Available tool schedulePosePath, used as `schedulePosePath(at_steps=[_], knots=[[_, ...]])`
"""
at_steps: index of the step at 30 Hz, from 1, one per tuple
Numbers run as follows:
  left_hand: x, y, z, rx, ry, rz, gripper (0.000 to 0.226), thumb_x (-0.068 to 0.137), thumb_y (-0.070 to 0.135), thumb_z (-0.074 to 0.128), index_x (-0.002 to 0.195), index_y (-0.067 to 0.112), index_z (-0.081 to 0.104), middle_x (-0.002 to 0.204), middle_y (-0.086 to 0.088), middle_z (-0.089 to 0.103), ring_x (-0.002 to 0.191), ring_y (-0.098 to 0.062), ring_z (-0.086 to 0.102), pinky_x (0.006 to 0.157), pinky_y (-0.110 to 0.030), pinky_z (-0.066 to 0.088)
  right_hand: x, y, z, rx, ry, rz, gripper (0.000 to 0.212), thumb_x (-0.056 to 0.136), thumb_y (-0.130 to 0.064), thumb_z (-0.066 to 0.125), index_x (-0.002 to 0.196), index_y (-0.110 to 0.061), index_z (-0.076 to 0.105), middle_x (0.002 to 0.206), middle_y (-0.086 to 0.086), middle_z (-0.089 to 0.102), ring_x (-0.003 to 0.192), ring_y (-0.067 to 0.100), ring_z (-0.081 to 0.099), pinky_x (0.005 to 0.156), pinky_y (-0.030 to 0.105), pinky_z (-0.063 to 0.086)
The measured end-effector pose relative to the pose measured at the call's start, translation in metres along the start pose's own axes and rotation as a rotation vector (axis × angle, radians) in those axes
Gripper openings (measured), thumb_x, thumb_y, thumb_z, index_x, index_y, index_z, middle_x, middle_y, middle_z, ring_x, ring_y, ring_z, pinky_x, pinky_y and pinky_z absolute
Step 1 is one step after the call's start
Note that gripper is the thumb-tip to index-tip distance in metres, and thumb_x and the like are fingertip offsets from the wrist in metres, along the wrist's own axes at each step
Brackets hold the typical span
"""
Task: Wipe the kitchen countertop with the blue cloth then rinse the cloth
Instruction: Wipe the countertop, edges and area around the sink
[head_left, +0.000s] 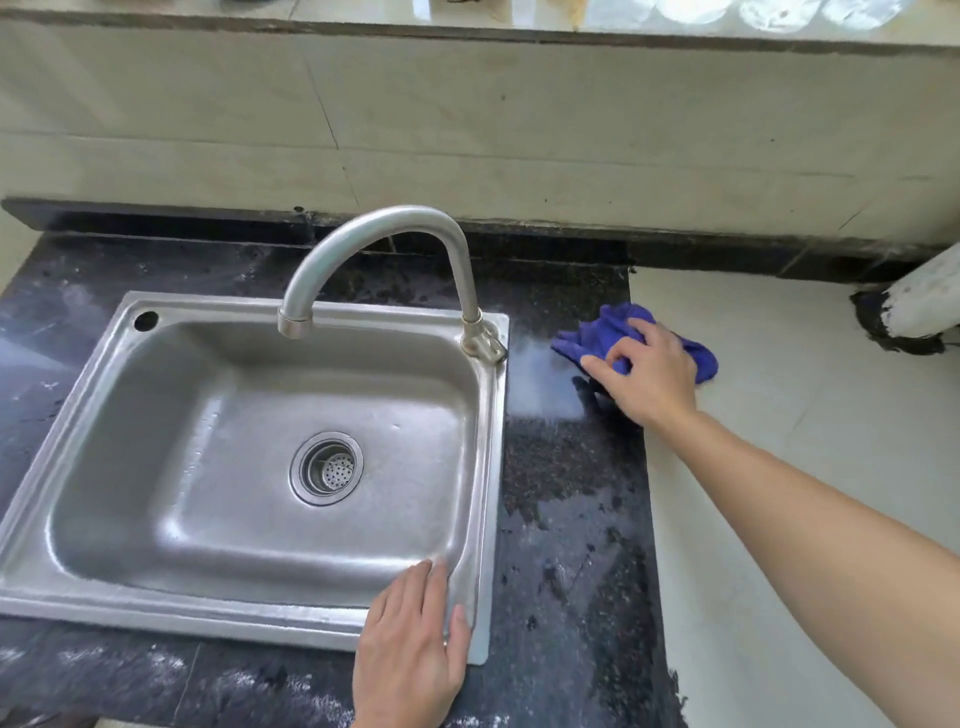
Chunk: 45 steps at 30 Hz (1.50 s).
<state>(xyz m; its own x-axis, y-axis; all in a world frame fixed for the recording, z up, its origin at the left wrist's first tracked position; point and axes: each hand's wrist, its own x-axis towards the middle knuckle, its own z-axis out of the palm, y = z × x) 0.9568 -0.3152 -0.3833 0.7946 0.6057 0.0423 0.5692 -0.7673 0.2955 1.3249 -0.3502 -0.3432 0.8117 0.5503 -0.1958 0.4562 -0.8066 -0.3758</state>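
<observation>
A crumpled blue cloth lies on the dark speckled countertop, just right of the sink's back corner. My right hand lies on top of the cloth with its fingers curled into the fabric, pressing it to the counter. Flat on the front right corner of the steel sink rests my left hand, fingers straight, holding nothing. A curved steel tap arches over the basin; no water runs from it.
The basin holds only a drain strainer. Right of the dark counter runs a pale surface, where a white pipe meets a black patch. A tiled wall and a ledge stand behind.
</observation>
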Motion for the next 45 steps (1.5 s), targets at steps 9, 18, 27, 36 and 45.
schedulePosePath(at_steps=[9, 18, 27, 36, 45], knots=[[0.000, -0.003, -0.002, -0.022, -0.097, 0.020, 0.045, 0.088, 0.039, 0.042, 0.115, 0.011, 0.066, 0.108, -0.002, 0.066, 0.097, -0.022, 0.063, 0.086, -0.034, 0.045, -0.203, -0.011, 0.041, 0.052, -0.002, -0.330, 0.020, 0.069, -0.039, 0.056, 0.060, -0.026, 0.044, 0.098, -0.013, 0.063, 0.089, 0.020, 0.056, 0.065, 0.033, 0.045], [0.001, -0.002, -0.005, -0.023, -0.121, 0.025, 0.044, 0.089, 0.037, 0.039, 0.112, 0.010, 0.065, 0.104, -0.002, 0.065, 0.094, -0.022, 0.063, 0.081, -0.035, 0.052, -0.072, -0.048, 0.024, 0.121, 0.067, 0.117, 0.044, 0.094, -0.040, 0.048, 0.136, -0.027, 0.048, 0.145, 0.001, 0.044, 0.129, 0.030, 0.039, 0.105, 0.043, 0.035], [-0.001, -0.004, 0.000, 0.016, -0.024, 0.060, 0.034, 0.089, 0.034, 0.040, 0.100, 0.012, 0.063, 0.089, -0.001, 0.060, 0.082, -0.024, 0.058, 0.073, -0.034, 0.037, -0.199, -0.078, 0.088, 0.044, 0.168, -0.185, 0.035, 0.077, -0.028, 0.055, 0.108, -0.024, 0.070, 0.112, -0.009, 0.066, 0.096, 0.025, 0.057, 0.071, 0.041, 0.048], [0.000, -0.001, -0.003, 0.005, -0.065, 0.022, 0.041, 0.089, 0.035, 0.034, 0.105, 0.011, 0.063, 0.090, -0.002, 0.062, 0.084, -0.025, 0.060, 0.073, -0.036, 0.043, -0.163, 0.004, -0.007, 0.269, -0.172, 0.071, 0.032, 0.082, -0.024, 0.064, 0.112, -0.033, 0.068, 0.108, -0.006, 0.069, 0.103, 0.015, 0.061, 0.086, 0.022, 0.046], [-0.002, -0.004, -0.001, 0.019, -0.093, 0.030, 0.037, 0.089, 0.035, 0.034, 0.098, 0.011, 0.060, 0.086, -0.005, 0.060, 0.082, -0.029, 0.058, 0.072, -0.040, 0.045, -0.282, -0.007, 0.086, 0.099, 0.208, -0.171, 0.031, 0.088, -0.030, 0.049, 0.111, -0.028, 0.069, 0.134, -0.007, 0.057, 0.118, 0.023, 0.050, 0.094, 0.042, 0.039]])
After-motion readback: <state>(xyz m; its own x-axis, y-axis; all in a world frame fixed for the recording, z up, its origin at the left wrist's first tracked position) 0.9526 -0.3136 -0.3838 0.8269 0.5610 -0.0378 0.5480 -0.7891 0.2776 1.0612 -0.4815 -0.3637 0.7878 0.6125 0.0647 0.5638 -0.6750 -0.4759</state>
